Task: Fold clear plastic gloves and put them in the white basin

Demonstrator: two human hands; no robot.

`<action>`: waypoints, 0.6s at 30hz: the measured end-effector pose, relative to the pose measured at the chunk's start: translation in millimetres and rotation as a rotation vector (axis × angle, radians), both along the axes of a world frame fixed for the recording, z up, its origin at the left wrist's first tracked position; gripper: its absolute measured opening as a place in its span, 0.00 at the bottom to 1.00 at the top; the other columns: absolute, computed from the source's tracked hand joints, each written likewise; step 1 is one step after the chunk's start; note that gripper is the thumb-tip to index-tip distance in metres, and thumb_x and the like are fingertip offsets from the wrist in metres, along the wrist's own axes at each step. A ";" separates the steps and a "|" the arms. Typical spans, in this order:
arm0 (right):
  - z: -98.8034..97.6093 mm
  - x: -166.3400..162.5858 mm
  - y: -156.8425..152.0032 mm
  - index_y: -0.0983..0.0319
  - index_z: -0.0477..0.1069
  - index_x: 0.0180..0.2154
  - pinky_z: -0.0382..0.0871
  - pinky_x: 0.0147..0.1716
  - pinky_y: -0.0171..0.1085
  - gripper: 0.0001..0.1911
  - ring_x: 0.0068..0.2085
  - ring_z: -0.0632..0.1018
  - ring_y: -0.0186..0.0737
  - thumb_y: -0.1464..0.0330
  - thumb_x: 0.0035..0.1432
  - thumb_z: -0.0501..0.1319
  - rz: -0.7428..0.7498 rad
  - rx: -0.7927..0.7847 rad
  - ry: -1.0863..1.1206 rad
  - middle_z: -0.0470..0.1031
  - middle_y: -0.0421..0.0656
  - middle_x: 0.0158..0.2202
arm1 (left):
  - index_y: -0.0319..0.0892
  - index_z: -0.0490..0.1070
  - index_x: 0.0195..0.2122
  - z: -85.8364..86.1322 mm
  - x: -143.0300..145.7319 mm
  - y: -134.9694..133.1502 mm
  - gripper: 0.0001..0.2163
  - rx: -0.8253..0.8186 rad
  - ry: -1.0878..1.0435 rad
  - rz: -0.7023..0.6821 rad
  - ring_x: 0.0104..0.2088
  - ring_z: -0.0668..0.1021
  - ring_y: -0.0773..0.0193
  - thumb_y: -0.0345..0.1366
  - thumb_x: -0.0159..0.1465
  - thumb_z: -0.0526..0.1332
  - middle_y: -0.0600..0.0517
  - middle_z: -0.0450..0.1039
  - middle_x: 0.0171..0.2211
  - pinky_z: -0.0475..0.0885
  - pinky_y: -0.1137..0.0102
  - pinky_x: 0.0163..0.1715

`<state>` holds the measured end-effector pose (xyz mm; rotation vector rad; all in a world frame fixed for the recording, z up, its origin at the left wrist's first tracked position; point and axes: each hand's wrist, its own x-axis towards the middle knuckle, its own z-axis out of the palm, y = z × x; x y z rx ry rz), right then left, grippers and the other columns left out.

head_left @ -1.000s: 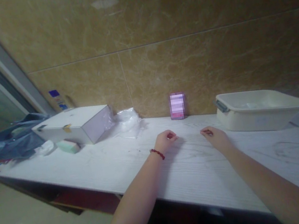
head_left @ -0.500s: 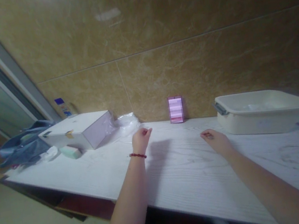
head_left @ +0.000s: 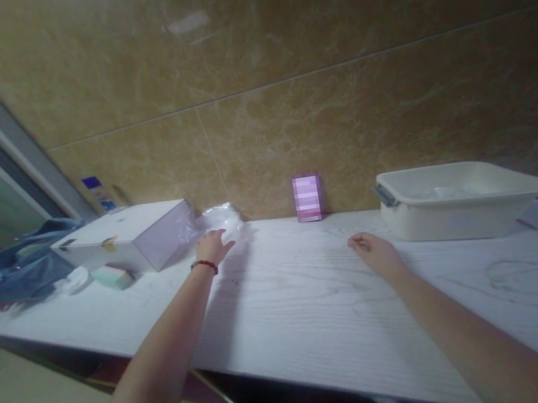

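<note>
A blue cloth (head_left: 25, 261) lies at the far left of the white table (head_left: 314, 302), then a green sponge (head_left: 111, 277) in front of a white box (head_left: 122, 237). My left hand (head_left: 213, 245), red bracelet (head_left: 204, 265) at the wrist, reaches out to the clear plastic bag (head_left: 221, 219) by the wall, fingers spread over its near edge; whether they grip it I cannot tell. My right hand (head_left: 375, 253) rests loosely curled and empty on the table, near a cream basin (head_left: 455, 200).

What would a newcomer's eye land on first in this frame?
The left hand stretches out to the crumpled clear plastic bag beside the white box by the wall. The right hand rests loosely curled on the white table, near the cream basin.
</note>
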<state>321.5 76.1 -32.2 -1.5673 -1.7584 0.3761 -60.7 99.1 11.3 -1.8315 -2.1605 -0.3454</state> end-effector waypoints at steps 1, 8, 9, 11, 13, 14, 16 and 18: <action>0.1 -0.1 -0.1 0.58 0.67 0.30 0.64 0.34 0.35 0.11 0.34 0.73 0.37 0.61 0.48 0.50 -0.005 -0.003 0.000 0.73 0.40 0.30 | 0.45 0.63 0.45 -2.0 -1.8 2.2 0.22 0.008 0.006 -0.012 0.42 0.69 0.54 0.49 0.51 0.53 0.46 0.66 0.43 0.61 0.65 0.38; 2.2 -2.3 -3.0 0.59 0.67 0.30 0.65 0.34 0.34 0.11 0.34 0.73 0.36 0.62 0.48 0.51 -0.026 0.004 0.015 0.73 0.40 0.30 | 0.47 0.69 0.39 1.4 5.5 12.4 0.16 0.003 0.024 -0.050 0.39 0.70 0.57 0.46 0.55 0.48 0.49 0.69 0.40 0.62 0.67 0.36; 2.6 -2.4 -3.4 0.59 0.67 0.30 0.65 0.34 0.34 0.11 0.34 0.73 0.36 0.62 0.48 0.51 -0.024 0.008 0.019 0.73 0.40 0.30 | 0.47 0.69 0.38 2.9 6.4 14.2 0.15 -0.003 0.024 -0.047 0.38 0.70 0.57 0.44 0.56 0.47 0.49 0.69 0.40 0.62 0.67 0.36; 3.2 -2.6 -3.9 0.59 0.67 0.30 0.65 0.33 0.34 0.10 0.34 0.73 0.36 0.62 0.48 0.51 -0.025 0.010 0.017 0.73 0.40 0.30 | 0.46 0.70 0.37 5.6 6.2 18.3 0.16 -0.012 0.018 -0.035 0.39 0.70 0.57 0.43 0.57 0.46 0.49 0.70 0.39 0.63 0.68 0.36; 3.7 -2.8 -4.0 0.58 0.67 0.30 0.65 0.33 0.35 0.10 0.34 0.73 0.37 0.62 0.48 0.51 -0.029 0.007 0.009 0.73 0.40 0.30 | 0.44 0.70 0.38 8.1 3.6 22.6 0.17 -0.019 0.001 -0.044 0.39 0.70 0.57 0.42 0.58 0.45 0.48 0.70 0.40 0.63 0.68 0.36; 4.0 -3.0 -4.1 0.58 0.67 0.30 0.65 0.33 0.35 0.10 0.34 0.73 0.37 0.62 0.48 0.51 -0.029 0.005 0.006 0.73 0.40 0.30 | 0.43 0.70 0.38 9.4 1.5 24.7 0.17 -0.026 -0.008 -0.059 0.39 0.70 0.57 0.42 0.58 0.44 0.47 0.70 0.39 0.63 0.68 0.36; 4.2 -3.5 -4.2 0.59 0.67 0.30 0.65 0.34 0.35 0.11 0.34 0.73 0.37 0.62 0.48 0.51 -0.025 0.002 0.008 0.73 0.40 0.30 | 0.42 0.70 0.38 12.6 -3.8 28.0 0.17 -0.045 -0.023 -0.105 0.39 0.71 0.58 0.39 0.58 0.44 0.47 0.71 0.38 0.63 0.69 0.37; 4.0 -4.0 -4.3 0.59 0.67 0.30 0.65 0.34 0.35 0.11 0.35 0.73 0.36 0.62 0.48 0.51 -0.015 -0.005 0.015 0.73 0.41 0.31 | 0.42 0.70 0.38 16.5 -9.9 29.7 0.15 -0.063 -0.030 -0.142 0.40 0.71 0.60 0.36 0.58 0.46 0.49 0.71 0.38 0.63 0.71 0.38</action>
